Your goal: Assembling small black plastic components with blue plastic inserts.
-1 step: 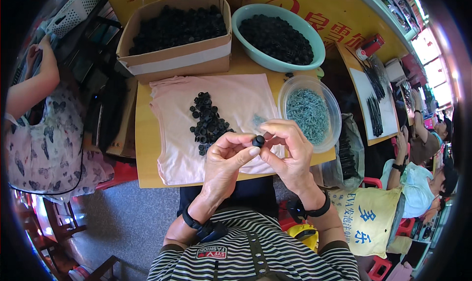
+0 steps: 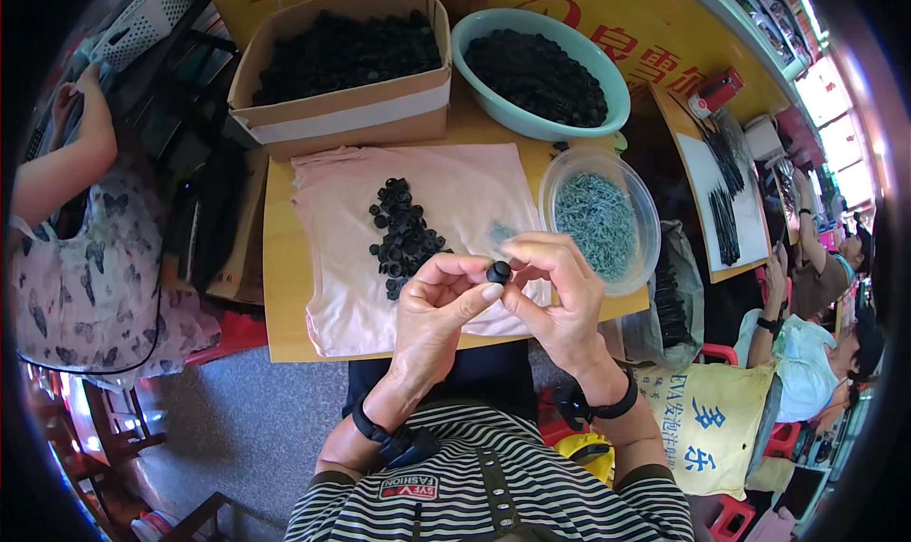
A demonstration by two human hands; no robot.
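Both hands meet over the near part of a pink cloth [image 2: 327,248]. Pinched between thumb and fingers of my left hand [image 2: 432,305] is a small round black cap [image 2: 498,272]. My right hand [image 2: 562,300] grips the same cap from the other side. A loose pile of small black caps and rings [image 2: 403,233] lies on the cloth, just beyond my left fingertips. Close to my right fingertips sits a little heap of small grey-blue screws [image 2: 503,231]. More of these screws [image 2: 596,224] fill a clear round tub [image 2: 648,257] to the right.
At the back of the wooden table [image 2: 285,300] stand a cardboard box [image 2: 351,115] and a pale green basin [image 2: 531,122], both full of small black parts. A bag of black strips [image 2: 671,300] is right of the table. Another person's arm [image 2: 76,162] shows at left; others sit at right.
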